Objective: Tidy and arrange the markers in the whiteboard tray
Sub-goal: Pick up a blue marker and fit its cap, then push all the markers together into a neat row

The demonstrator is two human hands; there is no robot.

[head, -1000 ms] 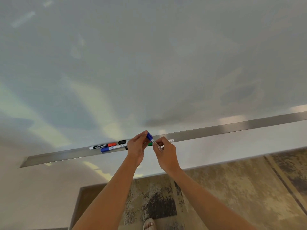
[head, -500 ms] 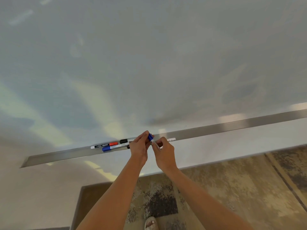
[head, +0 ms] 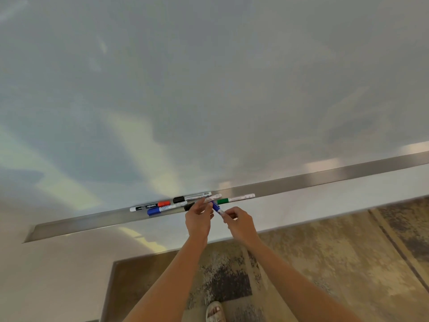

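A long metal whiteboard tray (head: 325, 180) runs under the whiteboard. My right hand (head: 240, 223) pinches the white barrel of a blue-capped marker (head: 217, 208), held just in front of the tray. My left hand (head: 199, 218) has its thumb and fingertips at that marker's cap end. In the tray lie a red-capped marker (head: 149, 206), a second blue-capped marker (head: 166, 209), a black-capped marker (head: 192, 197) and a green-capped marker (head: 235, 199). Another black-capped marker (head: 189, 206) lies slanted, partly hidden under my left fingers.
The whiteboard (head: 209, 89) fills the upper view, with a white wall strip below the tray. Patterned carpet (head: 325, 263) covers the floor. My sandalled foot (head: 215, 312) shows at the bottom. The tray's left end (head: 30, 235) and its right stretch hold no markers.
Both hands have drawn the held blue-capped marker down and slightly away from the tray. The green-capped marker, hidden behind my hands before, now shows.
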